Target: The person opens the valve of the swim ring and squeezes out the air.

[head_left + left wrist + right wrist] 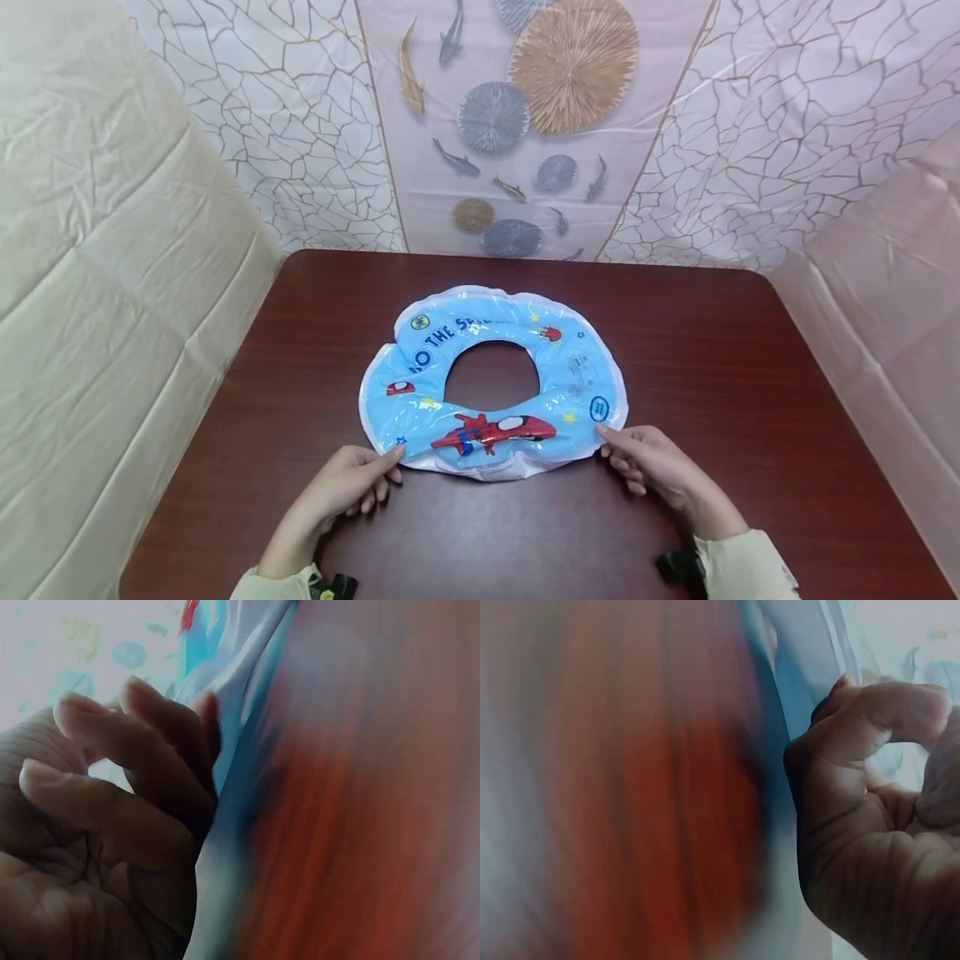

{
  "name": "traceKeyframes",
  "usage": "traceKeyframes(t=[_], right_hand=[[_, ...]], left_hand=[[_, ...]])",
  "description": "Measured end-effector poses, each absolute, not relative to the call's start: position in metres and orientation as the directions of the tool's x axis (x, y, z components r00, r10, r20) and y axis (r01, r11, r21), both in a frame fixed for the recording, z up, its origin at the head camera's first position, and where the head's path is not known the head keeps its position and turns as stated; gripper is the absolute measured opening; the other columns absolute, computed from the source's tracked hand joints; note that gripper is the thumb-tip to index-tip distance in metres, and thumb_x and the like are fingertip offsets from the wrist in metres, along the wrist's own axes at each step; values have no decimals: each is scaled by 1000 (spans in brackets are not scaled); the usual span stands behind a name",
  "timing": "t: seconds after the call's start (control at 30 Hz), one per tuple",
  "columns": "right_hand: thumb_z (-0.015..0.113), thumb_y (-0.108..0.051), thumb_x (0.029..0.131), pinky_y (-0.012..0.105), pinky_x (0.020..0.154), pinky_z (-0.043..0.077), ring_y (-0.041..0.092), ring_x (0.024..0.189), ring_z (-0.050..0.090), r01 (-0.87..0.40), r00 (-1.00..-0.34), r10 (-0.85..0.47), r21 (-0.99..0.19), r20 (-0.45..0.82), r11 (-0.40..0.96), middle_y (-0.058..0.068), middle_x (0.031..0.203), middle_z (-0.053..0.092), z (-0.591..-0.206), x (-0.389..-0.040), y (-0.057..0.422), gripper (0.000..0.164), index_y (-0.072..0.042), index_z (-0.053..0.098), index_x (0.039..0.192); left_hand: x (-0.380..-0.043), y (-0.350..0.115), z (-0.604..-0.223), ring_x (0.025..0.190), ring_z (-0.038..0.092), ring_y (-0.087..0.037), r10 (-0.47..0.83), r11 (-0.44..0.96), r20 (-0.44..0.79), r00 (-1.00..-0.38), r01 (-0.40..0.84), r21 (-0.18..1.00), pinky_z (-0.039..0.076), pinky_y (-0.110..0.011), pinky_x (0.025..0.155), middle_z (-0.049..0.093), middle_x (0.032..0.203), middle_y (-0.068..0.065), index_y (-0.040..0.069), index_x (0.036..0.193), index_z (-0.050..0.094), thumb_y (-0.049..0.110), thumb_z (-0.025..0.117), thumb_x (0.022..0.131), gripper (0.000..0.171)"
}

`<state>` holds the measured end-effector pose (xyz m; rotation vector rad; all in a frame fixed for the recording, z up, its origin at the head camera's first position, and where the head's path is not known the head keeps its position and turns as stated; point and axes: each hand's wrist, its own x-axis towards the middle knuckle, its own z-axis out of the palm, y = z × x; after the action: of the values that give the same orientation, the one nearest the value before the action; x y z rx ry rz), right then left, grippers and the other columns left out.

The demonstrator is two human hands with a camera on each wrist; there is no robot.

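Observation:
A light-blue swim ring (495, 429) with a white rim, cartoon figures and lettering lies flat on the table, looking soft and wrinkled. At its near left edge my left hand (348, 483) pinches the rim, thumb on top and fingers underneath. Opposite, my right hand (660, 467) pinches the near right edge the same way. The left wrist view shows curled fingers of the left hand (127, 795) beside the pale rim (247, 660). In the right wrist view the right hand (877, 802) has bent fingers by the ring's edge (802, 645); both thumb contacts are hidden there.
A dark red-brown wooden table (750, 400) carries the ring. Behind it hangs a patterned cloth (487, 175) with fish and round leaf shapes. Pale cloth walls (112, 250) flank the table left and right.

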<state>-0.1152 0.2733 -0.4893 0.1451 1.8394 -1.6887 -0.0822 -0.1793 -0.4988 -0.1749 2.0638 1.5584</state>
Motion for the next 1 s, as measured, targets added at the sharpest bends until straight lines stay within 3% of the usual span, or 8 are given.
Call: traceKeyframes(t=[0.2,0.47,0.6,1.0], right_hand=[[62,-32,100,23,43,41,6,45,40,504,-787,-351,-857,-508,109,-4,58,47,-493,-109,259,37,-3,65,79],[63,-31,100,22,44,41,6,46,41,519,-765,-400,-851,-505,80,-4,58,48,-495,-102,255,38,-5,64,73],[64,-26,100,22,47,42,7,47,42,501,-762,-426,-861,-488,90,-4,59,48,-498,-102,254,41,-9,57,64],[63,-20,100,24,52,49,11,51,50,453,-743,-497,-883,-449,121,1,66,54,-503,-103,259,29,-4,61,75]], left_hand=[[-77,-168,-502,42,50,-5,241,233,-498,-833,-448,863,38,-19,37,66,63,-3,-4,91,73,50,61,98,56],[-71,-159,-502,42,51,-6,228,175,-507,-831,-477,861,42,-20,38,70,70,-7,-6,100,73,38,64,98,44],[-70,-156,-503,41,50,-6,188,136,-506,-842,-487,862,44,-20,40,70,70,-8,-7,101,73,28,65,98,36],[-72,-146,-505,39,51,-6,55,64,-498,-866,-494,867,43,-22,39,64,61,-6,-8,95,73,17,61,96,28]])
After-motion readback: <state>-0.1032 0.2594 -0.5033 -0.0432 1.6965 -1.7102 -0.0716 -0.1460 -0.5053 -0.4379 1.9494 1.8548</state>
